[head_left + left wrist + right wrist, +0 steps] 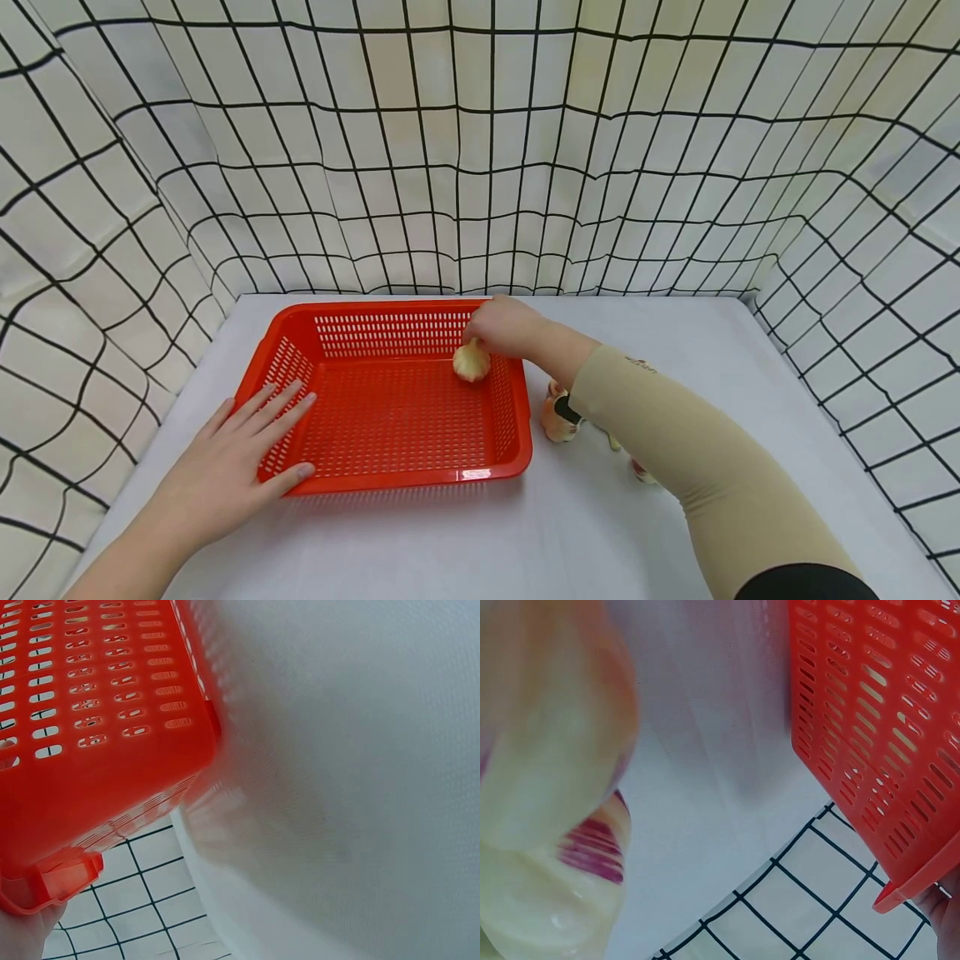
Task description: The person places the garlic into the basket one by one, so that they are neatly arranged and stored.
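Observation:
A red plastic basket with slotted walls stands on the white surface. My left hand rests at its front left corner, fingers straight and spread over the rim, thumb along the front edge. My right hand reaches over the right back corner, its fingers curled down at the stem of a pale garlic bulb inside the basket. The fingertips there are mostly hidden. Right of the basket lies another garlic bulb, partly behind the sleeve. Purple-streaked garlic looms close in the right wrist view.
Beneath the right forearm another reddish bulb barely shows. Black wire mesh backed by white cloth encloses the back and both sides. White tabletop extends in front of the basket. The right arm wears a beige sleeve.

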The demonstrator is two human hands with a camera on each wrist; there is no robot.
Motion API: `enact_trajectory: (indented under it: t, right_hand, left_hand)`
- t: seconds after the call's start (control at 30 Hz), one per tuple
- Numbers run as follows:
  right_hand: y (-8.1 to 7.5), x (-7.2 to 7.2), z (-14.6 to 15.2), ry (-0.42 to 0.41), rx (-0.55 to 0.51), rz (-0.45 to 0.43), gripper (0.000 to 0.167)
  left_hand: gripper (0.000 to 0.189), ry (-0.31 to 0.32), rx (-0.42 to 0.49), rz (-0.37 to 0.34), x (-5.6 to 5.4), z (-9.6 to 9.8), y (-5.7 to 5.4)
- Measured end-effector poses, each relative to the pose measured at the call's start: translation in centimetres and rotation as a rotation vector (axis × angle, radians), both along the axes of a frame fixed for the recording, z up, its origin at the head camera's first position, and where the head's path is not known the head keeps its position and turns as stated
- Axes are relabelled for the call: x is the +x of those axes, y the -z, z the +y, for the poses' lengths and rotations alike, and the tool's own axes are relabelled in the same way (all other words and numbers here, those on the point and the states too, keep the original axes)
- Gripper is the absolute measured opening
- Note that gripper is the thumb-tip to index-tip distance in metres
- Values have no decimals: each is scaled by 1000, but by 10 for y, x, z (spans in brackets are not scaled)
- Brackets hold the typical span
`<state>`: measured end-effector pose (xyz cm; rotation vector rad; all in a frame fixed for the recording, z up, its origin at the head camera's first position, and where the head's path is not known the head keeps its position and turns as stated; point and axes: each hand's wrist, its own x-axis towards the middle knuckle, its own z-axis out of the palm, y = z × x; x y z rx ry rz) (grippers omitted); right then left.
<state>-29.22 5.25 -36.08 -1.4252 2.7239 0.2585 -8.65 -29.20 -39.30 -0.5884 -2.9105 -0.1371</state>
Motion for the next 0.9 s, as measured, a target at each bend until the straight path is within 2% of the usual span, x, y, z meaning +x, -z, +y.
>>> enact_trajectory:
  t: [0.7, 0.9]
  right_hand:
    - [-1, 6, 2, 5, 4, 22, 26]
    - [-5, 7, 3, -8, -24, -11, 25]
  left_hand:
    - [86, 4, 2, 9, 0, 0, 0]
    - [86, 2, 1, 5, -1, 0, 0]
